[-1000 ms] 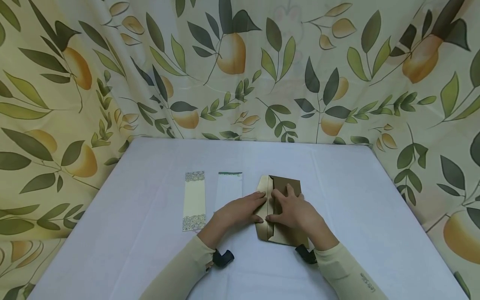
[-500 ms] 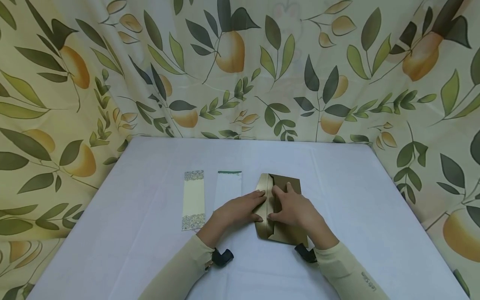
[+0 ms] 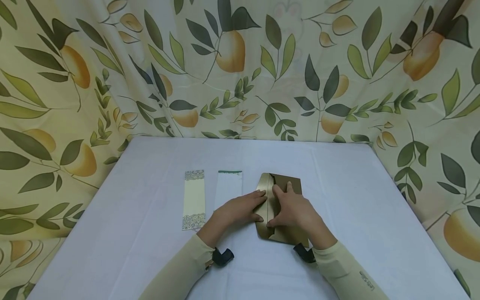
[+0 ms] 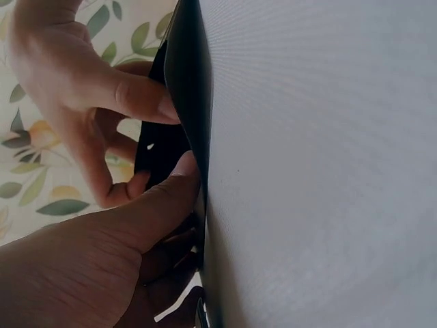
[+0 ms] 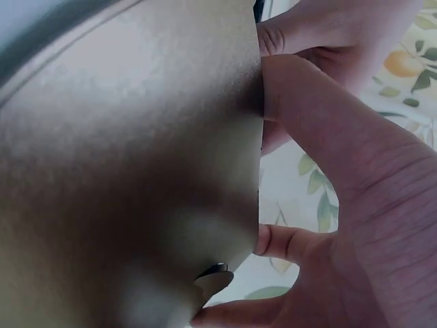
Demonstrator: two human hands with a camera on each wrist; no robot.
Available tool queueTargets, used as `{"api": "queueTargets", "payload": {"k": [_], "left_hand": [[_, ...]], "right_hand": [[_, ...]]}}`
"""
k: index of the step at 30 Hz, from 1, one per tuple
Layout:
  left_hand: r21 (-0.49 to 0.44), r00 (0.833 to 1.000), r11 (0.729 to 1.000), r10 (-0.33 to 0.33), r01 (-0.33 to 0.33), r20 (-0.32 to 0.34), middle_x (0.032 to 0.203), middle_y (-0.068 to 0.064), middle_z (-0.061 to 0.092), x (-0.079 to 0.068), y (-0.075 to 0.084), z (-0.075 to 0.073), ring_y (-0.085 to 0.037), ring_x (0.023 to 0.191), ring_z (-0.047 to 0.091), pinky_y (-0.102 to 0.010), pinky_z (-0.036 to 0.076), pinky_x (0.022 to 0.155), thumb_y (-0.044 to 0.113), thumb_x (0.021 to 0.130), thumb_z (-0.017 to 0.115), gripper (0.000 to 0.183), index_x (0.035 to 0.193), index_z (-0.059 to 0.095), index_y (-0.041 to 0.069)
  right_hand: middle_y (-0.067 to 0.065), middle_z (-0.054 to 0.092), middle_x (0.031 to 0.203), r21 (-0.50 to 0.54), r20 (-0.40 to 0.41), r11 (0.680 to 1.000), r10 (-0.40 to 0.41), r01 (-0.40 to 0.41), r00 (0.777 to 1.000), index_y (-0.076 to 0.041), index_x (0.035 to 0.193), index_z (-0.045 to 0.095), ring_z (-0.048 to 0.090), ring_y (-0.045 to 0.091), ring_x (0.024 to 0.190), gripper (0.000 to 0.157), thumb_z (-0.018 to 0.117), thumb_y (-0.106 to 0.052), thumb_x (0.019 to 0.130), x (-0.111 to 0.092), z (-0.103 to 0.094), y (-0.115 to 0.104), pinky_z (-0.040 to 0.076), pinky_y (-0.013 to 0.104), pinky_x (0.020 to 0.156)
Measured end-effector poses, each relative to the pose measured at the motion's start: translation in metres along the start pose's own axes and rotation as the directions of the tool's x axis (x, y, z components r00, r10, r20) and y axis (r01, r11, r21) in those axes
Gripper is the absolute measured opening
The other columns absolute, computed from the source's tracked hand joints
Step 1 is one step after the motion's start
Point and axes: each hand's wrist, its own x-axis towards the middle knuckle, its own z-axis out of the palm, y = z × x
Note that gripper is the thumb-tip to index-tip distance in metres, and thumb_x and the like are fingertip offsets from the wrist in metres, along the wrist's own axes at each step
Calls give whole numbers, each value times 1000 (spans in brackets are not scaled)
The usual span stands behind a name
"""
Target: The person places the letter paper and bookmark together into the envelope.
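Note:
A gold-brown envelope point(image 3: 288, 233) lies on the white-covered table, its pale flap point(image 3: 264, 183) spread out to the left. On that flap rests my left hand point(image 3: 237, 211), fingertips and thumb pressing it down. My right hand point(image 3: 296, 208) is over the envelope's body, thumb and fingers spread along the edge of its mouth and gripping that edge. In the left wrist view the dark mouth point(image 4: 164, 147) gapes between both hands. The right wrist view shows the thumb point(image 5: 300, 89) against the envelope's edge. The undersides of my left fingers are hidden in the head view.
Left of the envelope lie a cream card point(image 3: 193, 198) with patterned bands at both ends and a white sleeve or card point(image 3: 229, 185) with a green top edge. My left forearm covers part of the white one. A fruit-print curtain point(image 3: 240, 96) hangs behind the table.
My right thumb has slid slightly toward me along the mouth's edge. The left hand stays on the flap, and the envelope keeps its place.

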Motion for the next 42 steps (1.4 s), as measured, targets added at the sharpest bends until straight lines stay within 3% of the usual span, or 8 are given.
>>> {"api": "queueTargets", "payload": {"k": [5,11,18,24,32,42], "left_hand": [[-24,1000,1000,-5,5,4,167,-4,28,0,0,0,-17,152,27,-31,32,116,35,100,70,74,161,37,10],[-23,1000,1000,-2,2,0,167,-3,29,0,-1,1,-16,152,25,-31,32,116,37,99,70,74,160,39,11],[-32,1000,999,-10,10,2,167,-3,28,0,-2,0,-16,153,25,-32,31,117,37,100,70,73,160,40,10],[-22,1000,1000,-18,18,10,167,-2,29,1,-3,0,-16,152,25,-32,31,117,38,99,70,72,159,41,11],[124,999,992,-3,7,-34,163,-4,37,0,-3,-2,-18,149,34,-33,37,113,42,99,70,68,155,48,10],[307,982,947,141,-98,-122,154,-8,50,4,-7,-6,-21,141,47,-33,42,109,31,98,74,51,142,62,8]], "right_hand": [[51,22,150,-14,24,1000,-5,6,1000,-5,143,49,62,58,94,94,94,-43,70,0,2,-2,55,57,68],[52,23,149,-16,2,1000,12,-12,1000,-7,129,52,64,52,85,83,96,-42,68,-2,2,-5,54,55,65],[55,26,144,-43,-33,999,18,-19,999,-3,138,52,63,61,95,93,98,-41,67,-12,2,-16,55,63,74],[56,30,141,-46,-50,999,13,-15,999,-2,126,52,66,56,87,85,98,-39,66,-14,0,-18,56,55,62],[53,32,143,-48,-74,999,18,-21,997,1,123,49,67,51,81,90,100,-42,62,-9,5,-16,55,53,60],[51,30,147,-17,-70,999,28,-30,997,1,129,49,67,46,76,91,99,-39,64,-4,3,-13,54,48,57]]}}
